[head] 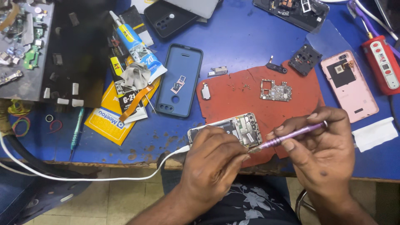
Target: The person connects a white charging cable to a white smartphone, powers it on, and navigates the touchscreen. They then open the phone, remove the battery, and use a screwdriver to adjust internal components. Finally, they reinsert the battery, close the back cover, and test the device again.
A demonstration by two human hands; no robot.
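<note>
**Ana:** Head view first: where's the opened phone [239, 129]?

**Ben:** On the lower edge of the red mat [254, 98], back cover off, metal shields and boards exposed. A white cable [125, 177] runs from its left end off the front of the blue table [246, 41].

**Ana:** And the hands?

**Ben:** The left hand [212, 164] is curled over the phone's lower left part, fingers closed down on it, pinning it to the mat. The right hand [321, 150] is closed around a purple screwdriver [291, 135], thumb and fingertips pinching the shaft; its tip meets the phone's lower right corner, right by the left hand's fingertips.

**Ana:** What else is on the mat?

**Ben:** A bare circuit board [276, 91] in the upper middle, a few tiny screws left of it, and a small metal plate [206, 91] near the mat's left edge.

**Ana:** Around the mat?

**Ben:** Just left of it, a dark blue phone case [179, 79] with a small tray lying in it. Further left, a glue tube [133, 46] and yellow packets [110, 116]. Right of the mat, a pink phone back [349, 85], then a red tool [382, 64]. A white tissue [375, 133] lies beside the right hand.
</note>
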